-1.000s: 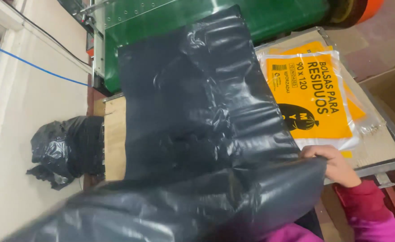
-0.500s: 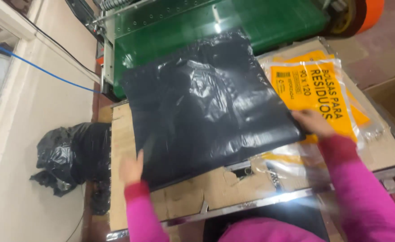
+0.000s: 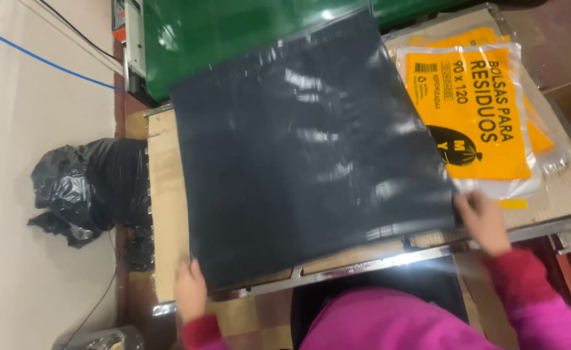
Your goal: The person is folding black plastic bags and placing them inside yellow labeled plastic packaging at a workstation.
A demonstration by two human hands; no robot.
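Between the two grips, spread flat on the bench (image 3: pixel 162 214): large black plastic bag (image 3: pixel 311 155), one near corner under each hand. Left hand (image 3: pixel 191 295) pinching the near-left corner over the bench edge; right hand (image 3: pixel 483 220) pinching the near-right corner, fingers curled on the film. Judged from the lie of the sheet: spreading largely done, most of the surface flat and square, a few shallow ripples and glints toward the middle and far side. Left to do, at a guess: smoothing those ripples and whatever folding comes after.

Thin, glossy, limp film, nearly square in outline. Bench top lined with brown cardboard, matte and scuffed, metal rim along the near edge. Beyond the right grip, clear sleeves holding orange printed packs (image 3: pixel 473 116), slick and rectangular. Left of the left grip, down on the floor, crumpled black plastic heap (image 3: pixel 81 188).
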